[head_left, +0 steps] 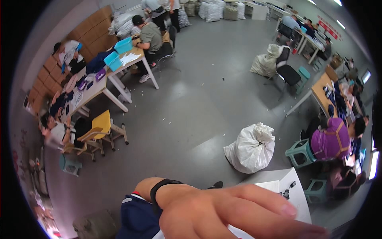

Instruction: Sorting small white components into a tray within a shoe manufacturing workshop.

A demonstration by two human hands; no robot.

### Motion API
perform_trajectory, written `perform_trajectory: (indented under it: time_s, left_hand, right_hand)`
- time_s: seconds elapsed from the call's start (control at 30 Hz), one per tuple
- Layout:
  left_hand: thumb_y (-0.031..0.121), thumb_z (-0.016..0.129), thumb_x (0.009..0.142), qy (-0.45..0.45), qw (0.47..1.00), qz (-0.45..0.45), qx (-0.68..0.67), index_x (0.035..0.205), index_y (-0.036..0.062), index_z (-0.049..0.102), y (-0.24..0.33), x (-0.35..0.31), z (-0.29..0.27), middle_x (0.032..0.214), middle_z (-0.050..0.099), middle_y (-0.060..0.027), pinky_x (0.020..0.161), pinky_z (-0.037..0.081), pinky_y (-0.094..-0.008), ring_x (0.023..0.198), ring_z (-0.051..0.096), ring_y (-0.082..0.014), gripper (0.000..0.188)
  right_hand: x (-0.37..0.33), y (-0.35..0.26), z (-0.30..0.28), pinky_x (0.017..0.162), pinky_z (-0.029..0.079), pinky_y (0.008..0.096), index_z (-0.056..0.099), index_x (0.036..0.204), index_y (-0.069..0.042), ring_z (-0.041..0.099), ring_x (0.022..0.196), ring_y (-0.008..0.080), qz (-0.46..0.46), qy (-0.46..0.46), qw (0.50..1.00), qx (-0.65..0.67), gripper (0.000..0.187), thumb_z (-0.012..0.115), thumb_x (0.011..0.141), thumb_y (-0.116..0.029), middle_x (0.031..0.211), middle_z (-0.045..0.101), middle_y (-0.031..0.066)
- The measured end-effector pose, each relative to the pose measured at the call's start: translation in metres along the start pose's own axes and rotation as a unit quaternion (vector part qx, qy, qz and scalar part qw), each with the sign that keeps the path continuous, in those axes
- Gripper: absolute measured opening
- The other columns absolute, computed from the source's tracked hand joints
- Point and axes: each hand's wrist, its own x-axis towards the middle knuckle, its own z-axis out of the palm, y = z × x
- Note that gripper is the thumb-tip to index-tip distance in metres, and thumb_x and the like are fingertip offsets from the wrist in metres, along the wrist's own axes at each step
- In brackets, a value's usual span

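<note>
My left hand point(207, 211) fills the lower middle of the head view, very near the camera, with its back showing. A black band point(157, 193) circles its wrist, below which a navy blue sleeve or garment point(137, 219) shows. The fingers stretch to the right and are spread, and nothing is visible in them; the lower ones run out of the picture. Behind the fingers is a white tabletop point(294, 175) with a pale ridged sheet or pad point(271, 185) and small black pieces point(286, 194). The hand covers much of this surface. My right hand is not in view.
A tied white sack point(254, 149) stands on the grey floor beyond the table. To the right, a person in purple point(330, 139) sits on a green stool point(300, 154). Yellow chairs point(101, 123) and worktables with blue bins point(113, 60) and several people stand left.
</note>
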Motion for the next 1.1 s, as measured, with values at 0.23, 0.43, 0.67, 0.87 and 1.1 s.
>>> perform_trajectory:
  time_s: [0.23, 0.43, 0.67, 0.87, 1.1]
  left_hand:
    - [0.017, 0.063, 0.097, 0.231, 0.96, 0.073, -0.138, 0.1, 0.0061, 0.067, 0.107, -0.013, -0.013, 0.113, 0.069, -0.019, 0.088, 0.049, -0.0485, 0.111, 0.065, -0.0357, 0.012]
    - [0.028, 0.067, 0.097, 0.117, 0.948, 0.251, -0.159, 0.11, 0.0139, 0.072, 0.19, -0.077, -0.077, 0.129, 0.066, -0.0225, 0.097, 0.046, -0.0588, 0.126, 0.06, -0.0378, 0.02]
    - [0.035, 0.055, 0.104, -0.053, 0.98, 0.055, 0.186, 0.128, 0.0053, 0.064, 0.359, -0.131, -0.169, 0.13, 0.061, -0.0285, 0.105, 0.039, -0.0621, 0.12, 0.06, -0.0457, 0.039]
    - [0.037, 0.053, 0.105, 0.212, 0.814, 0.045, 0.539, 0.124, 0.0, 0.064, 0.436, -0.187, -0.202, 0.122, 0.068, -0.0225, 0.102, 0.045, -0.059, 0.115, 0.062, -0.0449, 0.043]
    - [0.026, 0.055, 0.103, 0.281, 0.66, -0.23, 0.658, 0.113, -0.0016, 0.07, 0.475, -0.227, -0.287, 0.123, 0.069, -0.0195, 0.103, 0.047, -0.048, 0.119, 0.062, -0.0383, 0.033]
  right_hand:
    - [0.098, -0.091, 0.122, 0.104, 0.045, 0.0375, 0.061, 0.133, -0.005, 0.061, 0.119, 0.0279, -0.096, -0.321, 0.931, -0.146, 0.038, 0.06, 0.1, -0.023, 0.129, 0.065, 0.0138]
    - [0.162, -0.069, 0.25, 0.122, 0.023, 0.0393, 0.034, 0.157, -0.005, 0.031, 0.15, 0.0307, -0.088, -0.573, 0.813, -0.051, 0.057, 0.044, 0.109, -0.034, 0.162, 0.035, 0.0115]
    - [0.224, -0.109, 0.355, 0.126, 0.011, 0.0402, 0.027, 0.159, -0.006, 0.017, 0.155, 0.0274, -0.083, -0.685, 0.713, -0.122, 0.06, 0.038, 0.11, -0.038, 0.167, 0.023, 0.0107]
    - [0.308, -0.093, 0.44, 0.125, 0.016, 0.0381, 0.03, 0.159, -0.007, 0.02, 0.154, 0.0276, -0.107, -0.791, 0.589, -0.126, 0.055, 0.036, 0.111, -0.035, 0.166, 0.027, 0.0091]
    - [0.414, -0.095, 0.535, 0.124, 0.02, 0.0401, 0.03, 0.159, -0.008, 0.026, 0.152, 0.0279, -0.024, -0.812, 0.551, -0.193, 0.053, 0.035, 0.112, -0.03, 0.164, 0.031, 0.0121]
